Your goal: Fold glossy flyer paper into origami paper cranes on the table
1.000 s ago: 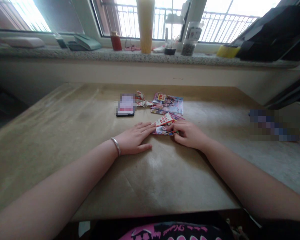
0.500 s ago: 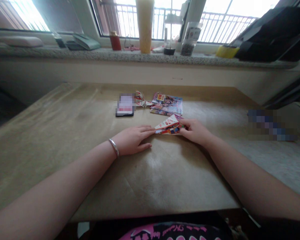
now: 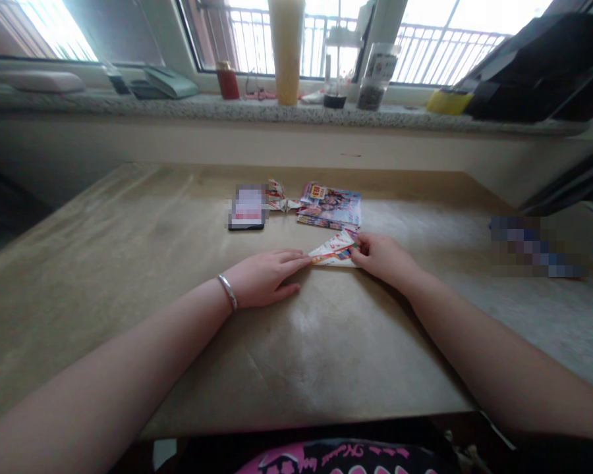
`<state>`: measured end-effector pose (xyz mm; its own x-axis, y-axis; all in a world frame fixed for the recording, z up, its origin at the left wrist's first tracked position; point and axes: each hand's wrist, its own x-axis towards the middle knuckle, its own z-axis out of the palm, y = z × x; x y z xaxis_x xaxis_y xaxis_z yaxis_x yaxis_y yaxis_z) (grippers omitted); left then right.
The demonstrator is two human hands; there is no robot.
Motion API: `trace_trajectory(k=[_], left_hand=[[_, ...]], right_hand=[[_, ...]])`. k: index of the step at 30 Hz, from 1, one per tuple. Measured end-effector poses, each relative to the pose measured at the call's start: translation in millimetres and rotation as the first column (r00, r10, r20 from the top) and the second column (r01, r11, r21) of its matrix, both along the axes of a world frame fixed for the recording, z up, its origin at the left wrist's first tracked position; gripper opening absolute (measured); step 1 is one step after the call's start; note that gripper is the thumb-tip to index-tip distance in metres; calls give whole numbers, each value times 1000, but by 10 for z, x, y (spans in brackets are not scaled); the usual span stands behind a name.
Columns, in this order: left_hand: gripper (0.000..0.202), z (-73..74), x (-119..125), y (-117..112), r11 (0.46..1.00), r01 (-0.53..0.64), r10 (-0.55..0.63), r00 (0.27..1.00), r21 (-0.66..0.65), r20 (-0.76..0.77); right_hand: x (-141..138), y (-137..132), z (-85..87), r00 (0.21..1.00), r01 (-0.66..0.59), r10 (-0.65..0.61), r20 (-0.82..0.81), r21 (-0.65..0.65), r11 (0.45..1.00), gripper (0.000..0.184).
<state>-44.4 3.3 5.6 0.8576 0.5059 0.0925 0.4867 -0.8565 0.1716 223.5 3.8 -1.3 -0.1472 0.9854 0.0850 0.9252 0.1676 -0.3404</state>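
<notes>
A folded piece of printed paper (image 3: 332, 250), narrow at its left end and wider at its right, lies on the table in front of me. My left hand (image 3: 271, 276) rests flat with fingers stretched out, fingertips touching the paper's narrow left tip. A silver bangle circles that wrist. At the wider end, my right hand (image 3: 383, 258) pinches the paper's edge between thumb and fingers. Just beyond it lies a small stack of colourful printed leaflets (image 3: 332, 207). Left of the stack sits a crumpled or folded red-and-white paper piece (image 3: 279, 196).
A phone with a blurred screen (image 3: 248, 207) lies left of the paper piece. Far right on the table (image 3: 227, 368) is a blurred dark-blue item (image 3: 534, 247). Behind, the stone windowsill (image 3: 257, 113) carries a red bottle (image 3: 227, 80), a tall yellowish cylinder (image 3: 286, 52) and a yellow object (image 3: 449, 101).
My right hand has shifted slightly left and folded its side of the paper further over, covering more of the colourful print. My left hand has moved slightly right along the tip.
</notes>
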Motion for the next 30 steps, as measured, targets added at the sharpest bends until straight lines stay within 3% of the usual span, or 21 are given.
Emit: trace_trajectory(k=[7,15,30], left_hand=[[46,-25,10,-3,999,35,-34,998,-21,60],[46,-23,12,12,1000,-6,5,1000,18,30],[45,36,28,-4,995,78,-79,997,58,22]], right_hand=[[-12,-20,11,998,-3,3,64,-1,1000,12],[14,1,8,999,-4,5,54,-1,1000,12],[88,31,-12,997,25,-22,74,-39,999,11]])
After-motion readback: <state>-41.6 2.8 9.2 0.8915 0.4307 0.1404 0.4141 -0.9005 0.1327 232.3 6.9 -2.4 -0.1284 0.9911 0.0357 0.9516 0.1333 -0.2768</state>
